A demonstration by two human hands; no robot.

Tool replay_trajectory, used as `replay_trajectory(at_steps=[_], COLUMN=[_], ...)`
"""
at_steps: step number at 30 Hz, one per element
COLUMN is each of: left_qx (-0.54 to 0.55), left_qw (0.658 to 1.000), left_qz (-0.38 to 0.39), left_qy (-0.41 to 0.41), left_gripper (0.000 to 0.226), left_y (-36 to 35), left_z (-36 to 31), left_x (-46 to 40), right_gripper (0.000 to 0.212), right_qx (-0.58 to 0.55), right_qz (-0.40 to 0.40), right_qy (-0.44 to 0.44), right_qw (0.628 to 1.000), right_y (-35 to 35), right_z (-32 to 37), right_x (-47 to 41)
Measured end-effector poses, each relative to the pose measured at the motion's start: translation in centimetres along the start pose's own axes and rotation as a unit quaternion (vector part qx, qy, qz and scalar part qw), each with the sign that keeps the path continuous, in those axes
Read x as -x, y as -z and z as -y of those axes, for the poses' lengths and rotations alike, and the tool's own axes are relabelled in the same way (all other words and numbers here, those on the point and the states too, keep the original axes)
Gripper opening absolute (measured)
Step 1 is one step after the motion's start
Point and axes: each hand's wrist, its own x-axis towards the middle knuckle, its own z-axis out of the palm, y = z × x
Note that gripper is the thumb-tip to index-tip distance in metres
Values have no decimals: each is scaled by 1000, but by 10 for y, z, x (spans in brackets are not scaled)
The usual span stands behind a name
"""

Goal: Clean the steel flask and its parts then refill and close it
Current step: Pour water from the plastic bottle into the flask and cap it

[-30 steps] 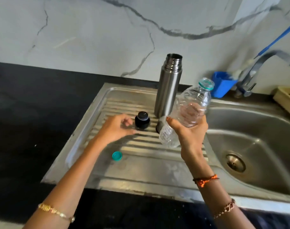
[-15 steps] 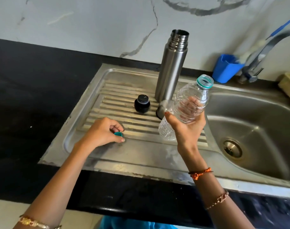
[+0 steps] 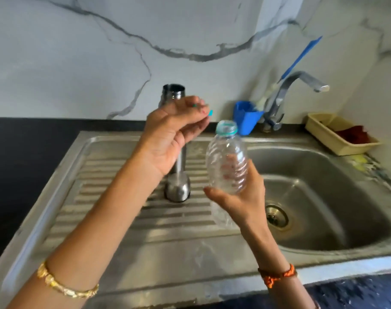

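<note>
Head view, left hand: I see my left hand (image 3: 170, 132) raised palm up, fingertips pinching the small teal cap (image 3: 210, 113) just above the bottle's mouth.
Head view, right hand: my right hand (image 3: 237, 197) grasps the clear plastic bottle (image 3: 227, 166) round its lower body, tilted, over the drainboard's edge.
Flask: the steel flask (image 3: 174, 91) stands upright and uncapped on the drainboard (image 3: 114, 190), partly behind my left hand.
Steel cup: a steel cup (image 3: 177, 189) sits at the flask's foot.
Sink: the basin (image 3: 337, 197) lies to the right.

My left hand (image 3: 167, 134) is raised palm-up, its fingertips (image 3: 201, 110) pinching a small teal cap (image 3: 210, 113). My right hand (image 3: 239, 197), palm up, grips a clear plastic bottle (image 3: 227, 162) from below.
</note>
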Motion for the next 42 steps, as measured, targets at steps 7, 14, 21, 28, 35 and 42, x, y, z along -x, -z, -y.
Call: replay_trajectory(at_steps=[7,14,21,28,35,42], left_qx=[-32,-150,-236,-298,-257,-283], left_qw=[999,985,969,950,951,955], left_qz=[-14,-14,16,37,128,69], left_qy=[0,-86,-65,-90,-112,-65], left_gripper=[20,20,23,27,20,23], left_y=[-20,-8,5,1,-9,-3], left_z=[33,37,38,30,10,37], left_x=[-16,-17,-17,-15,-15,-31], right_gripper=[64,67,58,55,52,61], right_qx=[136,132,125,151,16,196], right_qz=[-56,-52,-28,-25,207,5], right_qy=[-13,-13,-9,-7,-30,-25], right_qw=[989,990,992,988,978,980], right_y=[12,3,-2,1,37,20], right_z=[-18,-21,-20,-16,10,-18], right_x=[-13,-17,-20,-20,-36,-45])
